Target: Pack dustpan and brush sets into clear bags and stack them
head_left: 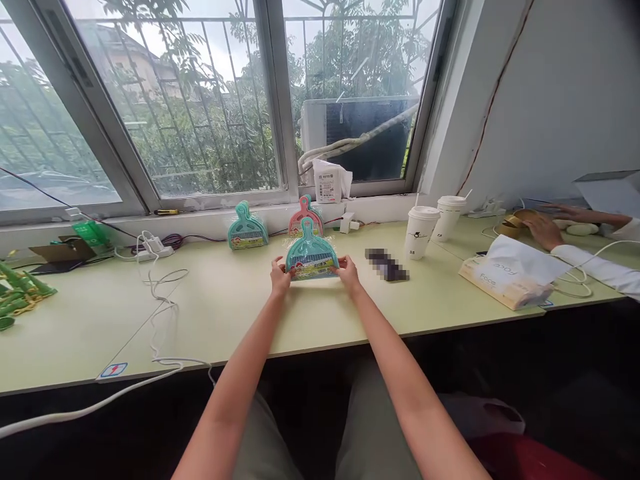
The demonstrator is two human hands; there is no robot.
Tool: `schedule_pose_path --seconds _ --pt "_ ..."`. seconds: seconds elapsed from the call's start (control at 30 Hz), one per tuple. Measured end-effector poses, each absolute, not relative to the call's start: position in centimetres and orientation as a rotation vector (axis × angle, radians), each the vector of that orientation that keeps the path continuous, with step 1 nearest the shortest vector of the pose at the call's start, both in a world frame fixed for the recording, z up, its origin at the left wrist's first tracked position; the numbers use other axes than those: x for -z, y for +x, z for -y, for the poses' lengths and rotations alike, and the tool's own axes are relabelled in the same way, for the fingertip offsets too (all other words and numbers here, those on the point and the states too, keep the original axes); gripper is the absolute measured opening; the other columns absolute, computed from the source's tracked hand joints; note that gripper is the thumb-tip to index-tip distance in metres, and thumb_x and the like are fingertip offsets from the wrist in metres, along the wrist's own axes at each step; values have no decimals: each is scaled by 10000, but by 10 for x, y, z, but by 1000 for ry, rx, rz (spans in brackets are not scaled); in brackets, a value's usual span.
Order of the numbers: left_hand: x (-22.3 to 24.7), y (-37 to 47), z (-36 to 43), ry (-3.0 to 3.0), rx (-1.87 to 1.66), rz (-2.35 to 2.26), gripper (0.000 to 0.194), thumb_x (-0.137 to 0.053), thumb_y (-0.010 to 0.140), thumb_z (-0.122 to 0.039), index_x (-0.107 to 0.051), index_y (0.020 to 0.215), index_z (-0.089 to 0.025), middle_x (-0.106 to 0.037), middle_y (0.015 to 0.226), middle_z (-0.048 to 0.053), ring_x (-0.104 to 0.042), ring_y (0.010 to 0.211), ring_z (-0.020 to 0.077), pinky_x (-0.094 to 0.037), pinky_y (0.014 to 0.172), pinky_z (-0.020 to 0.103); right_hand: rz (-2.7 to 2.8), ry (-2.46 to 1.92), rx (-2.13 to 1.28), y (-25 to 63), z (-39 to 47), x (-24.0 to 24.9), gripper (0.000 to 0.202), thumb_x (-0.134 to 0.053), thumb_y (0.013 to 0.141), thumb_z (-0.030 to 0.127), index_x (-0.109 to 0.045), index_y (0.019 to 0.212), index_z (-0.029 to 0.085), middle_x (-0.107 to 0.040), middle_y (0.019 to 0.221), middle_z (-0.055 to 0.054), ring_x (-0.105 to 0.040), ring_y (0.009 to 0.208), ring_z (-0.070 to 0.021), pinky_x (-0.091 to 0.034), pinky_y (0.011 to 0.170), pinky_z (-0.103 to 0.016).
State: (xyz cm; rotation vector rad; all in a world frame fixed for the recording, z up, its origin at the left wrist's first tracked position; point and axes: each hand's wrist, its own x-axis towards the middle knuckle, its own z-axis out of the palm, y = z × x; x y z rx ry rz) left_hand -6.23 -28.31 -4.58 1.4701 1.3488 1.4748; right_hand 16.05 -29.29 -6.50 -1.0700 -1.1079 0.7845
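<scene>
Between my two hands stands a teal mini dustpan and brush set in clear wrapping, upright with a printed label along its lower part. My left hand grips its lower left corner, and my right hand grips the lower right corner. Just behind it a pink dustpan set leans by the window ledge, partly covered by the teal one. Another teal dustpan set stands against the ledge further left.
Two white paper cups with straws stand to the right, near a tissue pack. A blurred dark object lies beside my right hand. White cables cross the table at left. Another person's hands are at far right.
</scene>
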Motion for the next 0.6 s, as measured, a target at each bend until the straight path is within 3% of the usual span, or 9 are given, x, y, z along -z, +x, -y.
schedule_pose_path --seconds 0.2,0.43,0.6 --pt "43 -93 247 1770 -1332 -1378 253 -691 630 -145 -623 873 -163 -721 878 57 -663 841 202 -521 727 275 1234 -1194 -633 137 270 71 392 -730 575 360 -417 776 237 -622 839 -11 -586 702 -152 -490 605 -263" --pt "45 -178 195 1712 -1445 -1456 193 -702 613 -206 -658 795 -156 -731 822 57 -665 793 204 -503 714 266 1391 -1283 -559 55 189 67 278 -648 621 266 -386 712 244 -596 725 20 -580 675 -157 -446 631 -253" --pt "49 -252 153 1790 -1449 -1829 161 -678 684 -304 -711 772 -174 -724 745 56 -621 703 197 -439 660 256 1566 -1220 -517 -20 127 69 204 -607 675 225 -409 718 247 -642 745 11 -624 727 -183 -434 683 -266"
